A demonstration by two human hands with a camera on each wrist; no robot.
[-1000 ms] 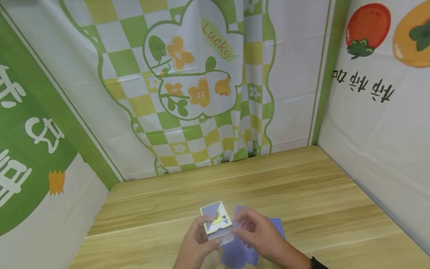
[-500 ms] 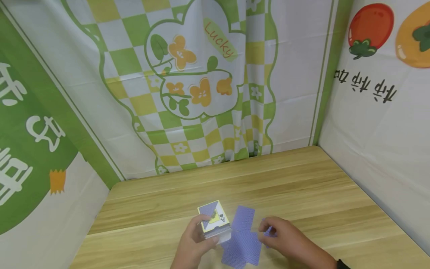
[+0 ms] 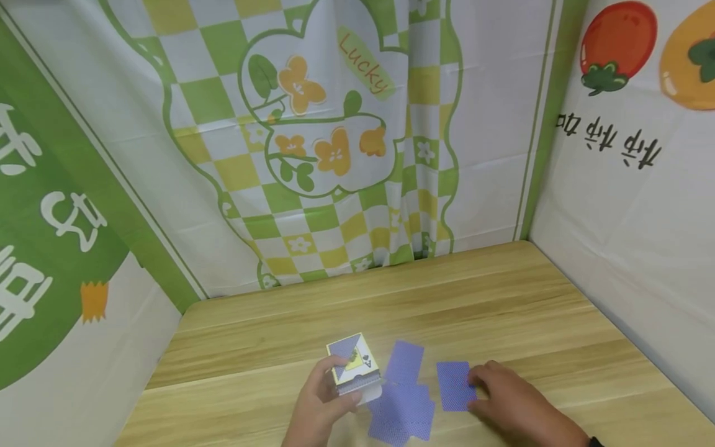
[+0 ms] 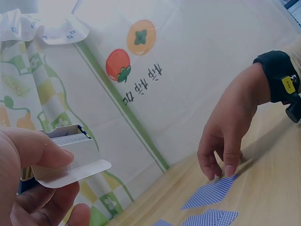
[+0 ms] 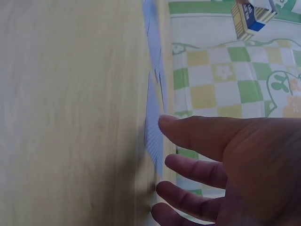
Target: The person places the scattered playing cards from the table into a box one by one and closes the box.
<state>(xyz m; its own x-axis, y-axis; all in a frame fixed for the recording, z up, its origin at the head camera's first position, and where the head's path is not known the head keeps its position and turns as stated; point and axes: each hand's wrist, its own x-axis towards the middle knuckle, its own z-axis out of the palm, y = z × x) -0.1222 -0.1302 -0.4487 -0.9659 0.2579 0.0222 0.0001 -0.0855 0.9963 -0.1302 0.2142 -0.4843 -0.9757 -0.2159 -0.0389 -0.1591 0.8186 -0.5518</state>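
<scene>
Several cards are out on the light wood-grained bench (image 3: 268, 335) while others are in their box, so the work looks partly done: a blue-patterned rectangular playing card (image 3: 454, 386) lies back up under the right hand (image 3: 505, 397), and just to its left is an overlapping cluster of blue-backed paper cards (image 3: 399, 413), with a lone blue card at the far edge (image 3: 404, 362) of that group. How many are stacked there cannot be told. The left wrist view shows the white edges of a packed deck (image 4: 70, 140) inside the white, yellow-edged cardboard box (image 3: 357, 367), so a good share seems left to take out. The left hand (image 3: 317, 400) grasps this box above the bench, thumb on the side by the folded-out white flap (image 4: 77, 175) and fingers around the other side, its mouth tipped toward the right hand. The right hand reaches down from the right, wrist raised above its fingertips, palm turned toward the bench; thumb and fingers are spread apart and fairly straight, their tips at the card's right edge, which reads as a released or very light touch rather than a pinch
</scene>
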